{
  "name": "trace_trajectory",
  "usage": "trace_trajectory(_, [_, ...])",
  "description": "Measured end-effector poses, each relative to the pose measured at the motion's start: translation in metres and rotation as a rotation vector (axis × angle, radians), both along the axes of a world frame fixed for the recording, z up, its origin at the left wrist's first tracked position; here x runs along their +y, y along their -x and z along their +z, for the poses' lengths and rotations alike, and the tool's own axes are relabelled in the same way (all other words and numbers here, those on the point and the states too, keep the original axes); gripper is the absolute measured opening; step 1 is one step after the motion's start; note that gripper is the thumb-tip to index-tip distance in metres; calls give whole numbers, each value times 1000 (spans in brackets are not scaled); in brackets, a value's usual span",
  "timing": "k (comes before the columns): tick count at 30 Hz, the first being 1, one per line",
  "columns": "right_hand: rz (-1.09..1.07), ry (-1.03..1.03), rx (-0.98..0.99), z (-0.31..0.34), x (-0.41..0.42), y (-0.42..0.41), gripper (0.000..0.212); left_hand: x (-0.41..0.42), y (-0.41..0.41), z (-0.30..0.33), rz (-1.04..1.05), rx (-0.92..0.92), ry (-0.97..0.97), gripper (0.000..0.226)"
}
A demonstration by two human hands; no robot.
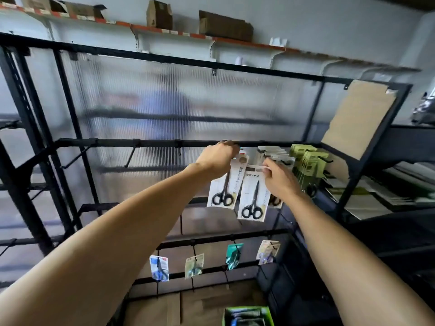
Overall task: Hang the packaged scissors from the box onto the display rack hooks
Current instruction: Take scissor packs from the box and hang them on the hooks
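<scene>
Left hand [217, 158] grips the top of one scissors pack [224, 184] at the rack bar [141, 143]. Right hand [280, 178], at its three o'clock, pinches a second pack [253, 196]. Green box [247, 316] sits at six o'clock.

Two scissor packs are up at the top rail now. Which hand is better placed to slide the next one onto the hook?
The right hand, probably. It pinches the top of the front scissors pack, which hangs free below the rail. The left hand is up at the rail, steadying the other pack.
</scene>
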State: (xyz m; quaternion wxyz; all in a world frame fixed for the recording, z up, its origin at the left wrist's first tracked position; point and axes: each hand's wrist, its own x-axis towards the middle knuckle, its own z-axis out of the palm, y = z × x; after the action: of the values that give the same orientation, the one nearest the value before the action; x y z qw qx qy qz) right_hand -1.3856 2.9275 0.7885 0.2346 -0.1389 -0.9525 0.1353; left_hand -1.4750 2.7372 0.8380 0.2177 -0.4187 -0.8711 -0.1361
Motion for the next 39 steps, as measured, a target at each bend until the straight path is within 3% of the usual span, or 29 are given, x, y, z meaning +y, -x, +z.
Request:
trace_trajectory(4, [-112, -42, 47, 3, 45, -10, 9, 48, -9, 14, -41, 58, -80, 27])
trace_trajectory(14, [-207, -57, 18, 11, 97, -1, 10, 111, -22, 13, 37, 50, 13, 35])
trace_trajectory(23, [-22, -46, 20, 8, 112, 1, 13, 130, -17, 0, 145, 3, 54, 26])
trace_trajectory(27, [-43, -35, 82, 9, 109, 1, 6, 134, -19, -6, 187, -10, 70, 26])
trace_trajectory(32, [-55, -160, 198, 4, 116, 19, 12, 139, -23, -10, 227, -26, 94, 27])
trace_trajectory(39, [42, -243, 166, 6, 134, 43, 11, 148, -28, -12, 272, -5, 133, 30])
